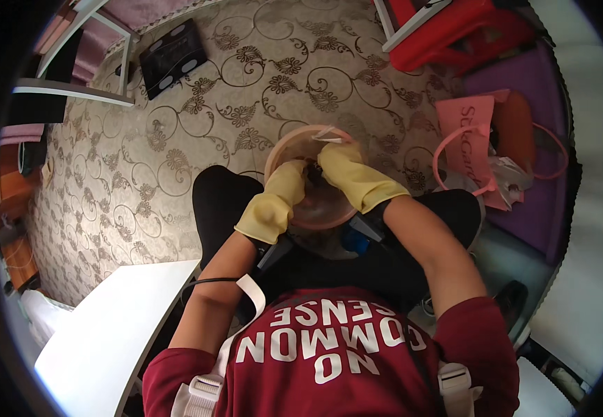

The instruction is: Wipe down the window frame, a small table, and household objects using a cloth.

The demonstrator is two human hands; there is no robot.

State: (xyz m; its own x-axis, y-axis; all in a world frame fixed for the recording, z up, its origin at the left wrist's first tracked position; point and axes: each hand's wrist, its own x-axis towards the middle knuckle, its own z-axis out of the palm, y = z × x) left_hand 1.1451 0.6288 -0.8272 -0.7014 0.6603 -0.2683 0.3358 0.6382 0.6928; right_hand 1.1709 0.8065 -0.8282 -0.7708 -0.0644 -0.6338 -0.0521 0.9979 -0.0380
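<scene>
A peach-coloured round basin stands in front of me between my bent knees. Both hands wear yellow rubber gloves and reach down into it. My left hand is at the basin's left side, its fingers curled inward. From the right, my right hand reaches in, also with bent fingers. Between the two gloves shows a small dark thing, mostly covered by them; its kind cannot be made out. Near the basin's far rim, beside the right glove, lies a small whitish strip.
A pink tote bag sits to the right on a purple surface. A red plastic stool stands far right. A black scale lies far left on the patterned floor. A white tabletop juts in at near left.
</scene>
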